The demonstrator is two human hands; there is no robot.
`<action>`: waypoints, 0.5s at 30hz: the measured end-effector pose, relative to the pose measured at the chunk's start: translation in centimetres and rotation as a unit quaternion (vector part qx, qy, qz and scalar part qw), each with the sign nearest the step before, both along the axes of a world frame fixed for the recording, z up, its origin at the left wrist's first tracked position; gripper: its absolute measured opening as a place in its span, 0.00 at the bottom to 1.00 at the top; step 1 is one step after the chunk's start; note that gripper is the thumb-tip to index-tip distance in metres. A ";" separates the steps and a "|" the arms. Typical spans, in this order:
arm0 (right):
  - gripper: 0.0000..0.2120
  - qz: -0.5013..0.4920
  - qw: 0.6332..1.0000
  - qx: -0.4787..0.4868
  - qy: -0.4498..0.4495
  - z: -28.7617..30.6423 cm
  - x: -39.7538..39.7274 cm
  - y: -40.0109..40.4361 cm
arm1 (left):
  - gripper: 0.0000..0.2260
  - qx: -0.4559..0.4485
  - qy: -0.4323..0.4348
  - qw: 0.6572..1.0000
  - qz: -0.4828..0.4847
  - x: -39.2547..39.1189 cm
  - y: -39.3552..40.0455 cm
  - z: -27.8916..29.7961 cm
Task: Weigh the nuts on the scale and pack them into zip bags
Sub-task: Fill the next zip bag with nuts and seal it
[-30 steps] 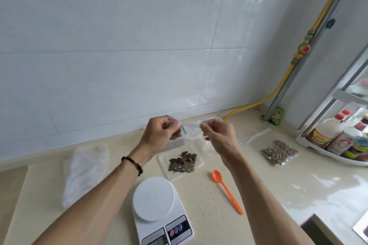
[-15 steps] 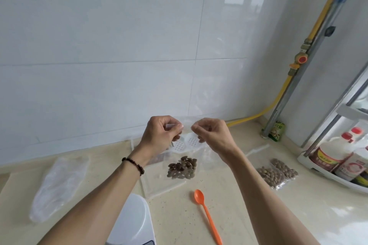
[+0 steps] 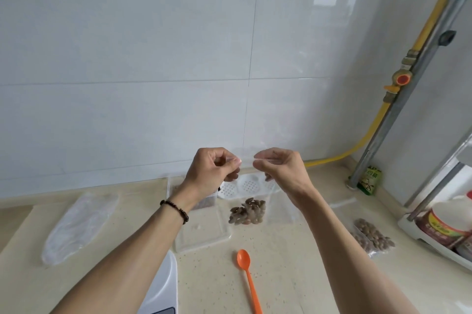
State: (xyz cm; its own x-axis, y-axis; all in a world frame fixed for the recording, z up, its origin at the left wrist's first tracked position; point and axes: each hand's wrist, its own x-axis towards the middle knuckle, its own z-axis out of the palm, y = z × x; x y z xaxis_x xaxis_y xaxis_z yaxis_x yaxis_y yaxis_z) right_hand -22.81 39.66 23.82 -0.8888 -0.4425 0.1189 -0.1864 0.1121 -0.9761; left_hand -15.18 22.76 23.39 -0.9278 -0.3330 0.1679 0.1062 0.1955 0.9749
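While filled bags [image 3: 373, 237] lie at four o'clock, both hands, left hand [image 3: 213, 173] and right hand [image 3: 282, 170], pinch the zip bag [image 3: 251, 201] of nuts [image 3: 247, 211] at its top, probably sealing it.

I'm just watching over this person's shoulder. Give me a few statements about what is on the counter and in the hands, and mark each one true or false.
1. Both hands pinch the top edge of a clear zip bag that has nuts at its bottom. True: left hand, right hand.
2. The orange spoon is held in the right hand. False: it lies on the counter, apart from both hands.
3. Filled bags of nuts lie on the counter to the right. True.
4. The zip bag rests on the scale. False: the scale's platform is bare; the bag is held up beyond it.
5. A dark bead bracelet is on the left wrist. True.
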 end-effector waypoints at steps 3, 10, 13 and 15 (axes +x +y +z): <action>0.05 0.037 0.999 0.011 0.011 0.1 -0.2 0.6 | 0.05 -0.006 -0.002 1.000 0.002 -0.1 1.1 0.1; 0.08 0.050 0.998 0.008 0.022 -0.9 -0.6 2.0 | 0.03 -0.039 -0.044 0.997 -0.043 -0.2 2.0 0.0; 0.07 0.065 0.998 0.015 0.013 -1.0 -0.4 2.3 | 0.04 -0.105 -0.041 0.993 -0.044 -0.7 2.9 0.0; 0.06 0.047 0.998 -0.022 -0.017 -1.4 -0.7 2.9 | 0.05 -0.128 -0.036 0.991 -0.018 -1.1 3.4 -0.1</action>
State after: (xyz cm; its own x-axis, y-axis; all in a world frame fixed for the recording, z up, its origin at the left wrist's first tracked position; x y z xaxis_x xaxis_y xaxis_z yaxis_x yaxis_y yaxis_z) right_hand -23.49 42.58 22.47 -0.8473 -0.5197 0.1096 -0.1601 0.0532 -0.9857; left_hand -16.31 26.16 23.31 -0.9510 -0.2552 0.1745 0.0486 0.4341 0.8996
